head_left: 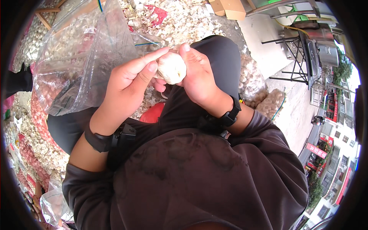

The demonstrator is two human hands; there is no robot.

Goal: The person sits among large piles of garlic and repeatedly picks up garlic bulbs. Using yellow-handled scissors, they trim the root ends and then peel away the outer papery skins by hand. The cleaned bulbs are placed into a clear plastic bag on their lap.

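A whitish garlic bulb (171, 69) is between my two hands, raised above my lap. My left hand (128, 78) grips its left side, the thumb and forefinger reaching to the bulb and other fingertips showing beneath it. Against the right side presses my right hand (199, 74), its thumb pointing up; most of its other fingers are hidden. A large clear plastic bag (82, 65) stands beside my left forearm, over my left leg. Something red (152, 112) lies among papery skins between my legs.
Garlic skins (184, 23) cover the ground ahead, near a cardboard box (229, 8). Beyond my right knee are a bag of garlic (251, 76) and a mesh bag (271, 104). A black metal stand (295, 55) is farther right. Another person's dark-clothed leg (17, 82) shows at left.
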